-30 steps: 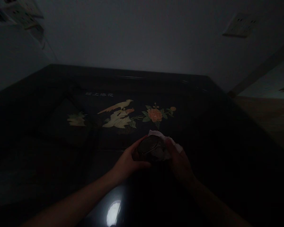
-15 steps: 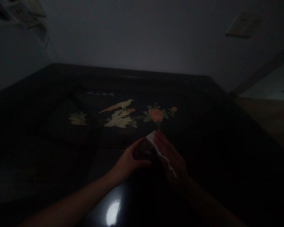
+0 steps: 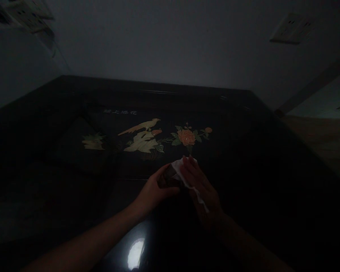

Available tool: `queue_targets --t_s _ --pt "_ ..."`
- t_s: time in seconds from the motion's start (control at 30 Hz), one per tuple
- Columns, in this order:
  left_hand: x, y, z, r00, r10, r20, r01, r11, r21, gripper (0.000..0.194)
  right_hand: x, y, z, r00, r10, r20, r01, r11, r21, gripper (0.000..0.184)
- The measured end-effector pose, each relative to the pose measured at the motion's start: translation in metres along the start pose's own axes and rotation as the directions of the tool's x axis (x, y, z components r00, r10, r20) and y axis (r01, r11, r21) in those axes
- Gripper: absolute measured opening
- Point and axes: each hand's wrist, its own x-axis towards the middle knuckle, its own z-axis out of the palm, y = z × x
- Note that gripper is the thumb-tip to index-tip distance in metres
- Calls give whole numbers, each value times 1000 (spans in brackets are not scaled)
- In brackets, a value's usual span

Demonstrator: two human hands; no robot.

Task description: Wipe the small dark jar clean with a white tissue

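The scene is very dark. My left hand (image 3: pixel 154 190) is closed around a small dark round object (image 3: pixel 170 177), held just above a glossy black table (image 3: pixel 243 151). My right hand (image 3: pixel 200 183) lies over the object's right side, fingers stretched and pressed on a white tissue (image 3: pixel 178 169) that covers part of it. A strip of the tissue trails down along my right palm. What the dark object is cannot be made out.
The black tabletop bears an inlaid picture of a pale bird (image 3: pixel 143 136) and an orange flower (image 3: pixel 186 136), just beyond my hands. A light reflection (image 3: pixel 135 255) shines near the front edge. A wall socket (image 3: pixel 290 28) sits upper right; wooden floor (image 3: pixel 323 136) shows at right.
My right hand has slid from the object's right edge up over its top with the tissue, hiding most of it. My left hand has kept its grip in place.
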Motion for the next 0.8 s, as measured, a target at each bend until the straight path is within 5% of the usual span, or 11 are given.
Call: queue_targets --t_s 0.1,0.23,0.47,0.57,0.63,0.8 --pt "-1 4 1 999 -24 21 25 1000 -12 75 4 -1 -1 950 307 -51 -287 928 236 42" --pt "-2 7 2 998 -45 43 45 999 -1 76 9 -4 -1 791 612 -2 -541 701 464 43" --pt "-1 8 3 998 -50 44 51 999 -10 78 4 15 6 533 845 45 -650 375 661 46" --pt "-1 8 3 999 -42 32 43 999 -28 78 2 21 7 450 893 -22 -651 345 676 46" --pt "-1 7 4 999 -38 27 39 998 -39 76 3 19 6 484 872 -75 -641 411 648 46" --pt "0 5 3 999 -31 20 32 999 -36 75 8 3 3 717 696 -25 -563 601 567 42"
